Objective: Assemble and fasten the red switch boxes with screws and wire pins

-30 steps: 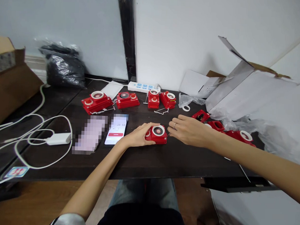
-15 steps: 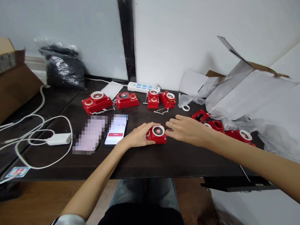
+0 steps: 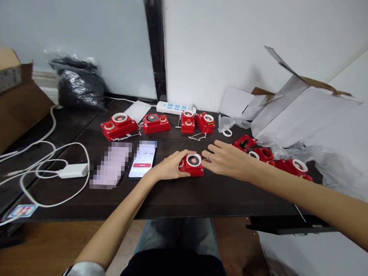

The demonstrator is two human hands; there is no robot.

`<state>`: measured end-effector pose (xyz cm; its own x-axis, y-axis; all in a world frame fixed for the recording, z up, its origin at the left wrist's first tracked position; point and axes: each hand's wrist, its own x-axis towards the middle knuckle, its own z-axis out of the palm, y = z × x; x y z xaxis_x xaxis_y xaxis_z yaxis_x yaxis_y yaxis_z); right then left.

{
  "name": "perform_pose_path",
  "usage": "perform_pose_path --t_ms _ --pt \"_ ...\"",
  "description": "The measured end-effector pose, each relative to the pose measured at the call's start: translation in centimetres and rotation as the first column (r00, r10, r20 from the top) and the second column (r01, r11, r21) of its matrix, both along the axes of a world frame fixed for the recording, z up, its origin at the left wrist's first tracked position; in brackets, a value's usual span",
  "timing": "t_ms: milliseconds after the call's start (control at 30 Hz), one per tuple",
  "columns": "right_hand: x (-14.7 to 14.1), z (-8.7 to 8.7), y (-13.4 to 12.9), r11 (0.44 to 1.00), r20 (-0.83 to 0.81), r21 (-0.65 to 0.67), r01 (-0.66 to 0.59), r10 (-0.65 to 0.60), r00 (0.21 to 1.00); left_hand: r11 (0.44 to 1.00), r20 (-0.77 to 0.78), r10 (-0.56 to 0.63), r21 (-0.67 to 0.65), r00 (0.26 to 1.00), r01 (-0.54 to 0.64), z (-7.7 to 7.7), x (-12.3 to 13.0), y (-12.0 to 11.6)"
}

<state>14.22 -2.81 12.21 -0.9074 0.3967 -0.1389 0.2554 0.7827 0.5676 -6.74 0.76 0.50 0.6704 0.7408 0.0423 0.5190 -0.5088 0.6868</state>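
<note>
A red alarm box [image 3: 196,170] with a white ring and a round dark centre lies on the dark table in front of me. My left hand [image 3: 171,165] clasps its left end, thumb at the near side and fingers over the far side. Close by its right end is my right hand [image 3: 219,156], a ring on one finger. Its fingers are curled together near the box's edge; whatever lies between the fingertips is hidden. Left of the box lies a phone [image 3: 141,160] with a running timer, beside a blurred-out flat item [image 3: 110,165].
Several similar red boxes [image 3: 119,127] stand along the back, before a white power strip [image 3: 174,108]. Opened red housings [image 3: 244,143], a loose white ring [image 3: 227,132], plastic wrap and a white carton [image 3: 281,105] are at right. White cables [image 3: 53,169] with an adapter lie left.
The right hand's fingers have shifted slightly at the box's right end. The left hand keeps its grip, and the phone's timer has advanced a second.
</note>
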Motion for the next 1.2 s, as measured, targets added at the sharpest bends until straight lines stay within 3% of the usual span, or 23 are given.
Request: perform_pose_path --t_ms 233,367,467,533,600,667,733,800,933,1200 --pt "0.5 0.6 0.1 1.000 -0.019 -0.021 -0.004 0.004 1.000 1.000 -0.004 0.011 -0.010 1.000 -0.011 0.1 0.1 -0.1" --pt "2.3 0.4 0.1 0.977 -0.131 -0.076 0.200 -0.209 0.969 1.000 0.007 0.011 -0.024 1.000 -0.011 0.1 0.1 -0.2" --pt "3.9 -2.4 -0.2 0.873 -0.353 -0.329 0.360 -0.467 0.811 0.999 0.016 0.019 -0.037 1.000 -0.019 0.1 0.0 -0.2" --pt "4.4 -5.5 -0.6 0.753 -0.458 -0.570 0.329 -0.623 0.634 0.999 0.020 0.025 -0.041 0.999 -0.024 0.1 0.0 -0.2" --pt "4.3 -8.8 -1.1 0.659 -0.525 -0.712 0.244 -0.730 0.438 0.999 0.021 0.025 -0.038 0.999 -0.024 0.1 0.0 -0.2" --pt "3.6 -11.3 -1.5 0.663 -0.595 -0.732 0.158 -0.734 0.328 0.999 0.019 0.019 -0.037 1.000 -0.018 0.2 0.0 -0.2" --pt "2.8 -12.8 -1.7 0.690 -0.646 -0.711 0.137 -0.718 0.258 0.999 0.017 0.016 -0.041 1.000 -0.015 0.3 -0.1 -0.3" --pt "2.3 -13.1 -1.7 0.705 -0.672 -0.698 0.125 -0.705 0.226 0.999 0.016 0.018 -0.044 1.000 -0.018 0.3 0.0 -0.3" --pt "2.1 -12.1 -1.3 0.696 -0.661 -0.713 0.084 -0.707 0.250 0.999 0.022 0.021 -0.040 1.000 -0.020 0.3 0.0 -0.3" --pt "1.8 -11.3 -0.8 0.601 -0.557 -0.788 0.131 -0.788 0.263 0.998 0.018 0.032 -0.055 0.999 -0.031 0.4 0.0 -0.4"
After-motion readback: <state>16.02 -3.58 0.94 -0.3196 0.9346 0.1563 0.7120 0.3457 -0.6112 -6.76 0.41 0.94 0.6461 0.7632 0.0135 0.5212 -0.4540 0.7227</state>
